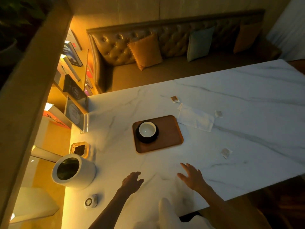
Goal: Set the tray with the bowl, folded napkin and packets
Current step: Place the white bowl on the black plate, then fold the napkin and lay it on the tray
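A brown tray (168,134) lies in the middle of the white marble table (239,100). On its left half stands a bowl (147,131), white inside and dark outside. A white napkin (195,119) lies spread flat on the table just right of the tray's far corner. Three small packets lie loose on the marble: one (175,99) beyond the napkin, one (218,114) at its right edge, one (225,152) nearer me on the right. My left hand (132,180) and my right hand (192,176) hover over the near table with fingers spread, holding nothing.
A white round pot (74,172) stands at the near left, a glass ashtray (80,149) behind it and a small round device (90,202) in front. A clear acrylic sign holder (77,116) stands at the left edge. A tufted bench with cushions (145,51) runs behind the table.
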Motion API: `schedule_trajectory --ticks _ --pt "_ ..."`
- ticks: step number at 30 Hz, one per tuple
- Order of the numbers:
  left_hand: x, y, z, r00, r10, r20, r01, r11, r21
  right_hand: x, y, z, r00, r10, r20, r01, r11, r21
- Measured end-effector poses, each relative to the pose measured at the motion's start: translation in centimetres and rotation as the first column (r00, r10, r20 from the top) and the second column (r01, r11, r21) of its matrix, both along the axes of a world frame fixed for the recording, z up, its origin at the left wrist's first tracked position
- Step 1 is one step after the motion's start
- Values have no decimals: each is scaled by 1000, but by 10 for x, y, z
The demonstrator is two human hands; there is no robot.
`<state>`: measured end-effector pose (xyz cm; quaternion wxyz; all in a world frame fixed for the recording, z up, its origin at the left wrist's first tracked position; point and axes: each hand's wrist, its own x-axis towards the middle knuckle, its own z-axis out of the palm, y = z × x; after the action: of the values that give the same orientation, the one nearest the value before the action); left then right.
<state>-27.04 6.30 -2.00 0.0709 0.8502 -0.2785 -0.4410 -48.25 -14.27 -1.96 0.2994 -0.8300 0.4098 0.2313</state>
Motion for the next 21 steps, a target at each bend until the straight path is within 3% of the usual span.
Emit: schedule_trajectory --ticks 6,11,18,21 --pt "-15 -40 -4 991 -132 -13 132 991 -25 -40 -11 12 978 -205 43 203 978 44" --pt "-27 -106 -3 971 -239 -8 238 970 -50 -83 -36 25 897 -426 118 410 902 138" --pt "-29 -214 21 972 -214 96 226 965 -137 -100 -135 22 897 -435 77 423 896 139" --pt "-3 -281 58 944 -224 242 254 962 -99 -83 -190 24 905 -412 109 399 909 119"
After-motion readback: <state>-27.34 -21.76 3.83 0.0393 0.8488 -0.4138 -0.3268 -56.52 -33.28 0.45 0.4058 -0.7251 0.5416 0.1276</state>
